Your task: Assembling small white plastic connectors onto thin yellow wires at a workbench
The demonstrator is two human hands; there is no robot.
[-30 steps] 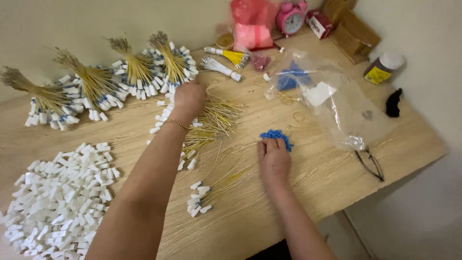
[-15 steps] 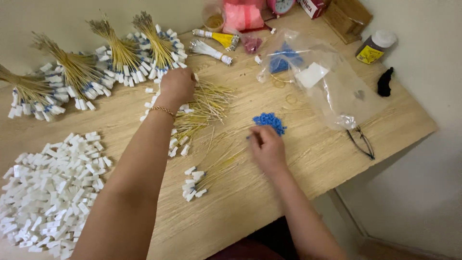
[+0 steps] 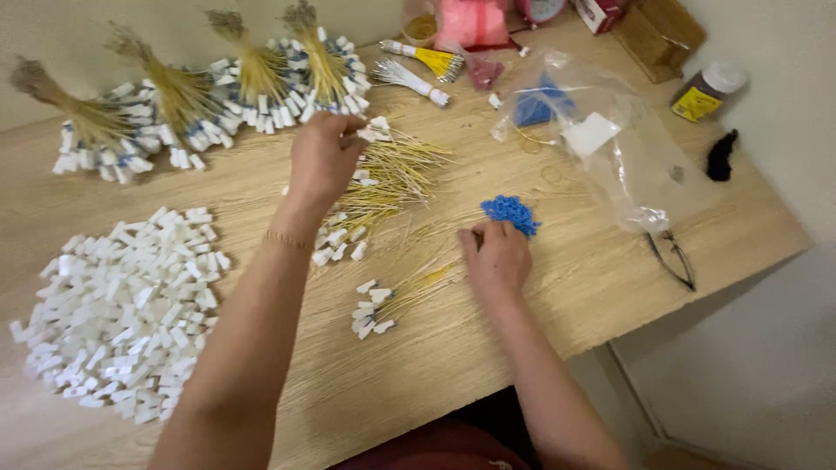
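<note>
My left hand (image 3: pixel 320 161) reaches over a loose heap of thin yellow wires with white end plugs (image 3: pixel 383 178) and pinches one white plug at the heap's top. My right hand (image 3: pixel 495 257) rests palm down on the wooden table, its fingertips at a small pile of blue bits (image 3: pixel 510 212). Whether it grips any of them is hidden by the hand. A short bunch of yellow wires with white plugs (image 3: pixel 387 305) lies just left of my right hand.
A large pile of white plugs (image 3: pixel 122 300) lies at the left. Tied wire bundles (image 3: pixel 183 104) fan along the back wall. A clear plastic bag (image 3: pixel 601 144), glasses (image 3: pixel 672 258), a small bottle (image 3: pixel 707 90) and a black object (image 3: pixel 721 155) sit right. The table edge (image 3: pixel 697 287) drops off at the right.
My view shifted, so everything sits lower and further left in the picture. My left hand stayed at the top of the wire heap; my right hand stayed beside the blue bits.
</note>
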